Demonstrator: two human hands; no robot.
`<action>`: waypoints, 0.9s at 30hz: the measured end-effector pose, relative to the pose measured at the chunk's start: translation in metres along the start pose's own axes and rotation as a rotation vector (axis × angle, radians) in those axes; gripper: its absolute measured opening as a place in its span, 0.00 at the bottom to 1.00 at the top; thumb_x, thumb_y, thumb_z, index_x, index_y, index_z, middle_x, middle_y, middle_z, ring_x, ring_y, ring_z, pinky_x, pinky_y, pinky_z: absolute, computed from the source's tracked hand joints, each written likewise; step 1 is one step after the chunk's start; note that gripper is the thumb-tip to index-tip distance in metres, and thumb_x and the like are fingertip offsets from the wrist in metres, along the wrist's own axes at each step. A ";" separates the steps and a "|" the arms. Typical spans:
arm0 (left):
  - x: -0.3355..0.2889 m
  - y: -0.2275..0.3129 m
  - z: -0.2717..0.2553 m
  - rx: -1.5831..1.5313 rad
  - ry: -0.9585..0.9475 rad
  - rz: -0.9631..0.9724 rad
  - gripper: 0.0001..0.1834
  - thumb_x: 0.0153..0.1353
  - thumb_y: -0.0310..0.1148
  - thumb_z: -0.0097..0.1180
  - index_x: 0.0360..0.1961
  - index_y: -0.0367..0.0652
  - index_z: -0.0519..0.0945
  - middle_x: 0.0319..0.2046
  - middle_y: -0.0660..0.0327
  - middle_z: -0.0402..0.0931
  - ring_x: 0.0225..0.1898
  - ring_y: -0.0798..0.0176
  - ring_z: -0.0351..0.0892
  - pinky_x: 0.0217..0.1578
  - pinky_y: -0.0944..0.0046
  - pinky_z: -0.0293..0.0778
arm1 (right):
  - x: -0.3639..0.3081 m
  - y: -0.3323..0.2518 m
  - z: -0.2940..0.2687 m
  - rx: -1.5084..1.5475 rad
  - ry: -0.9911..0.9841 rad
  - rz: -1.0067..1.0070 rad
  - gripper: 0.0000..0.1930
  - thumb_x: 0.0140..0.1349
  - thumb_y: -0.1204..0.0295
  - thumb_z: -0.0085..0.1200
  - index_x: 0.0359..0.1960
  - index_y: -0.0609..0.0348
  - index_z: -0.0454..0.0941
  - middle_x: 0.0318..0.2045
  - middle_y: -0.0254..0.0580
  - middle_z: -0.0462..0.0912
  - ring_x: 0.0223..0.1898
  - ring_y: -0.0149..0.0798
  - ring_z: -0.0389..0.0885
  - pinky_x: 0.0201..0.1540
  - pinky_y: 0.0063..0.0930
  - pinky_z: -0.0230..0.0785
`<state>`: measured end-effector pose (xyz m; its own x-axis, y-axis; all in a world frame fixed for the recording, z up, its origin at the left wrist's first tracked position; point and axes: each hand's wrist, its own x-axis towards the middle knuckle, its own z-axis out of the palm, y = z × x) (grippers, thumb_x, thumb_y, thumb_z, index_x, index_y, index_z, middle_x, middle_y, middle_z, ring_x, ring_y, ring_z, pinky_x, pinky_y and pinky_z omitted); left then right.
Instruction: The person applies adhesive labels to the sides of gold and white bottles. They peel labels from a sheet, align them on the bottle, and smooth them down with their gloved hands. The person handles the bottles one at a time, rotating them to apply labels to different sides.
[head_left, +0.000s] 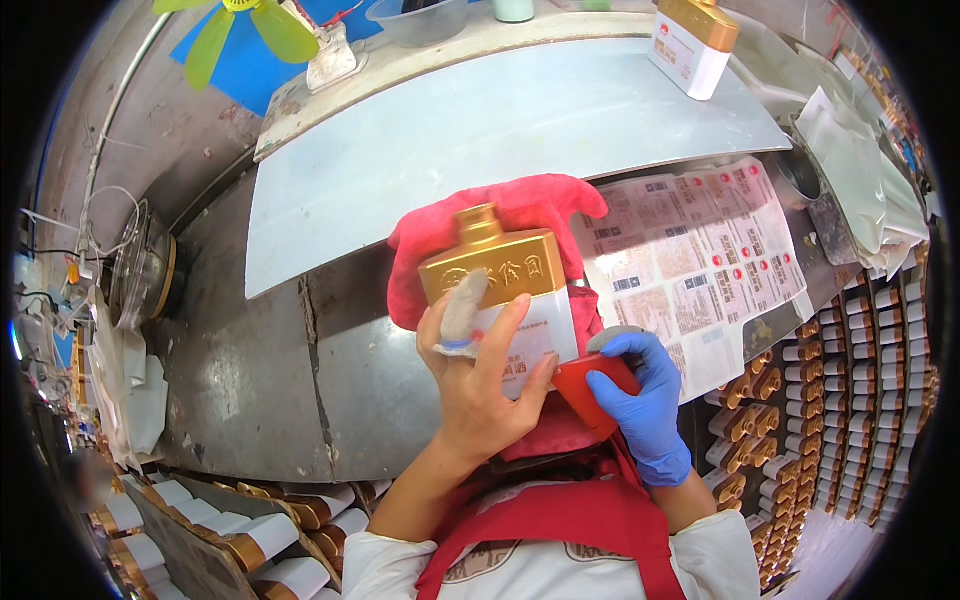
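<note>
A flat bottle [541,332] with a white body and gold shoulder lies on a red towel [560,205], its gold neck pointing away from me. My left hand [478,385] rests on the bottle's white front with its fingers apart. A greyish cloth cover wraps one of its fingers; the others are bare. In a blue glove, my right hand [645,400] pinches a flat red scraper [592,392] between thumb and fingers. The scraper's edge is at the bottle's lower right corner, and a grey cover shows on one gloved finger.
Printed label sheets [690,270] lie right of the towel. Beyond it, a pale board [480,120] carries another white-and-gold bottle [690,50]. A green-bladed fan [240,30] is at the far left. Rows of similar bottles [810,400] fill the lower right; more [260,545] stand lower left.
</note>
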<state>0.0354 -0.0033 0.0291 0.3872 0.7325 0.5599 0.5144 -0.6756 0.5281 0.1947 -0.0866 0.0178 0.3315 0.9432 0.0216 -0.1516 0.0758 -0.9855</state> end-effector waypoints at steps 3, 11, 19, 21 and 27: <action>0.001 0.002 0.001 0.019 -0.001 -0.004 0.36 0.41 0.34 0.69 0.55 0.45 0.72 0.61 0.44 0.58 0.61 0.42 0.52 0.60 0.47 0.49 | 0.000 0.000 -0.001 -0.006 -0.001 0.001 0.16 0.51 0.86 0.56 0.41 0.61 0.72 0.43 0.41 0.75 0.47 0.33 0.74 0.55 0.28 0.65; 0.001 0.005 -0.003 0.016 -0.031 -0.009 0.35 0.42 0.41 0.70 0.54 0.46 0.73 0.62 0.46 0.54 0.61 0.44 0.49 0.59 0.46 0.49 | -0.004 -0.012 -0.028 -0.098 -0.010 0.066 0.16 0.50 0.85 0.57 0.42 0.61 0.72 0.42 0.39 0.77 0.45 0.32 0.75 0.52 0.26 0.67; -0.001 -0.006 -0.003 -0.003 -0.016 0.014 0.40 0.41 0.38 0.71 0.58 0.44 0.69 0.62 0.42 0.54 0.63 0.42 0.49 0.61 0.46 0.47 | -0.008 -0.009 -0.044 0.171 0.254 0.200 0.19 0.51 0.84 0.56 0.46 0.62 0.71 0.41 0.39 0.77 0.43 0.31 0.77 0.48 0.24 0.71; -0.001 -0.004 0.000 0.016 0.004 -0.008 0.41 0.41 0.39 0.72 0.58 0.44 0.69 0.62 0.42 0.54 0.63 0.41 0.48 0.61 0.46 0.47 | -0.005 -0.010 -0.038 0.257 0.218 0.231 0.21 0.50 0.84 0.57 0.48 0.62 0.71 0.42 0.38 0.77 0.43 0.31 0.77 0.48 0.24 0.71; 0.000 0.006 0.003 0.110 0.011 -0.058 0.44 0.39 0.44 0.72 0.59 0.45 0.68 0.62 0.42 0.51 0.64 0.39 0.44 0.61 0.45 0.46 | -0.005 -0.009 -0.029 0.225 0.189 0.217 0.24 0.48 0.85 0.58 0.50 0.63 0.69 0.43 0.38 0.76 0.43 0.31 0.77 0.48 0.24 0.70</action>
<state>0.0408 -0.0072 0.0312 0.3468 0.7685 0.5378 0.6166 -0.6188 0.4867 0.2215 -0.1009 0.0218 0.4318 0.8704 -0.2366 -0.4316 -0.0309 -0.9015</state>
